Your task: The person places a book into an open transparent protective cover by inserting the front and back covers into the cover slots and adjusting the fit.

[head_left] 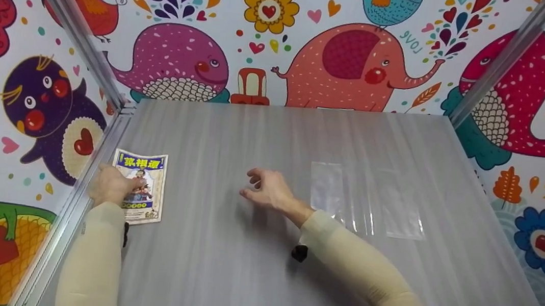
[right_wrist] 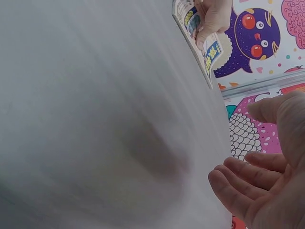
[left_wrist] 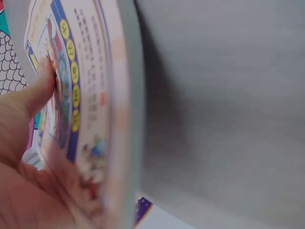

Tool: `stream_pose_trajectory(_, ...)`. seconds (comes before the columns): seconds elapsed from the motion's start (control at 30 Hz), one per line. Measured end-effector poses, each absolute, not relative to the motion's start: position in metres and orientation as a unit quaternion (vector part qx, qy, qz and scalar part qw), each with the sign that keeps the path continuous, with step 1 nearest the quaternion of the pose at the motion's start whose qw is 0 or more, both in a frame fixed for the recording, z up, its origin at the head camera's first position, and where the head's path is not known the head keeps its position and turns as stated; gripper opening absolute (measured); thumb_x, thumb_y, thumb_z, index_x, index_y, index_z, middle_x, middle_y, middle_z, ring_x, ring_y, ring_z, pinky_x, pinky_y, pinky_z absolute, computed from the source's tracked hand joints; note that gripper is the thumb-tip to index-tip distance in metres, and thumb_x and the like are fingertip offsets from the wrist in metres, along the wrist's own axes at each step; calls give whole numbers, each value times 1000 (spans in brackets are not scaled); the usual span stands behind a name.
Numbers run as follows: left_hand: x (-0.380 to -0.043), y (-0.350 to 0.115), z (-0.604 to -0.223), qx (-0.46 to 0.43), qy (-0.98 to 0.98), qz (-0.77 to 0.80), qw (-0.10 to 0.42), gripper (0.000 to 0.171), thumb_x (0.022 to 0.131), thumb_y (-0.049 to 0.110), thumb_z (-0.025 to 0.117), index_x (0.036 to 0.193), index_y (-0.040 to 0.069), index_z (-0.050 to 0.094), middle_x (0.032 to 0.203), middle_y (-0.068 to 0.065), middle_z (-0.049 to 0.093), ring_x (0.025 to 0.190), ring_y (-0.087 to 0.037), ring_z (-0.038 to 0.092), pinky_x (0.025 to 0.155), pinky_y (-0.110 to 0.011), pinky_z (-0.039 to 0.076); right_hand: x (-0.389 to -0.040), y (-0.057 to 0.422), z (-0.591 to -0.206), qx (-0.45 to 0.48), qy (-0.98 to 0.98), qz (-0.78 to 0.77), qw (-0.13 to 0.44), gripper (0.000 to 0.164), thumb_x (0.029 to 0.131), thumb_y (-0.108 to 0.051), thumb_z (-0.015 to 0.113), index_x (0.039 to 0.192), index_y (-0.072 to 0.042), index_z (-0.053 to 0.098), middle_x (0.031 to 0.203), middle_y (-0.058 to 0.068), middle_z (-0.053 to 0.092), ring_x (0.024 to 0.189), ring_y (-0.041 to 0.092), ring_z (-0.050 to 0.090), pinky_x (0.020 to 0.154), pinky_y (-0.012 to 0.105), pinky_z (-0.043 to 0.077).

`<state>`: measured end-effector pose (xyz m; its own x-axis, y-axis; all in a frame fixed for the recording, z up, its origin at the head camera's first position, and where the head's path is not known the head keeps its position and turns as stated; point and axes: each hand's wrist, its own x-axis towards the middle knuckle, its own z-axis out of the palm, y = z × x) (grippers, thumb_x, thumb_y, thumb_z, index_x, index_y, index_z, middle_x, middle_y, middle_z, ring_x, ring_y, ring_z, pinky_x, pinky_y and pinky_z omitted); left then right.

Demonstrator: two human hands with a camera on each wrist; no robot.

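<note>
L hand (head_left: 112,186), left of the frame, has its forearm running up from the bottom edge, pale sleeve (head_left: 93,261) to the wrist. It grips the booklet (head_left: 149,198) by its left side: thumb across the printed cover, other fingers mostly hidden behind it. Booklet is thus at left-centre of the head view, cover up, title toward the top, near the metal rail (head_left: 57,244); in the L wrist view it's bowed, w/ a shadow alongside on the grey tabletop (head_left: 212,274). Can't tell if any edge touches the table. R hand (head_left: 270,191) is mid-frame, arm slanting in from lower right, also in a pale sleeve (head_left: 366,276), w/ a small black piece (head_left: 299,252) by the wrist. Its fingers are loosely bent, thumb well apart from them, nothing in its grasp; R wrist view shows the same half-curl at lower right, palm partly visible, booklet + L hand up top. Containers: clear plastic bags (head_left: 327,190) lie flat right of centre, just beyond the R wrist; table grain shows thru, glare along some edges. Exact no. hard to tell, outlines blend w/ the tabletop.
</note>
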<state>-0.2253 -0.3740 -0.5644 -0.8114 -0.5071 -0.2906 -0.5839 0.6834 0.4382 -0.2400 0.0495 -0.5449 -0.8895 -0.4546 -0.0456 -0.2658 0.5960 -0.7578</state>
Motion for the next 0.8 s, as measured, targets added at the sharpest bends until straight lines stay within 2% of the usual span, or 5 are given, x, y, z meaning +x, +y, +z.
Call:
stream_pose_trajectory(0.13, -223, -376, -560, -294, 914, 270, 73, 84, 103, 34, 76, 156, -15, 34, 136, -40, 63, 123, -53, 64, 106, -65, 51, -240, 46, -541, -199, 881, -410, 125, 60, 98, -33, 82, 144, 2, 70, 133, 23, 80, 124, 38, 78, 109, 53, 63)
stream_pose_trajectory(0.27, -222, -380, -553, -281, 916, 278, 74, 77, 107, 30, 65, 160, -14, 30, 144, -43, 58, 133, -59, 60, 115, -68, 49, -240, 40, -536, -195, 874, -424, 135, 60, 98, -36, 81, 145, 0, 70, 132, 19, 81, 123, 35, 79, 108, 50, 64)
stream_pose_trajectory(0.37, -221, -380, -545, -280, 916, 282, 58, 74, 105, 30, 64, 158, -12, 33, 146, -44, 57, 136, -60, 59, 116, -70, 48, -240, 36, -532, -197, 864, -440, 145, 61, 100, -37, 80, 148, 0, 69, 135, 19, 81, 126, 36, 78, 110, 52, 63)
stream_pose_trajectory(0.53, -223, -375, -531, -276, 912, 302, 37, 77, 105, 30, 63, 161, -11, 30, 150, -44, 54, 138, -61, 57, 118, -71, 46, -241, 30, -531, -189, 858, -451, 158, 63, 101, -37, 79, 151, 0, 67, 138, 19, 79, 130, 36, 76, 111, 52, 63)
stream_pose_trajectory(0.8, -223, -360, -517, -262, 903, 340, 13, 77, 106, 28, 65, 162, -10, 28, 158, -44, 50, 146, -61, 52, 127, -68, 41, -242, 26, -536, -163, 842, -483, 175, 58, 101, -33, 81, 147, 1, 69, 135, 19, 80, 122, 33, 78, 104, 46, 65)
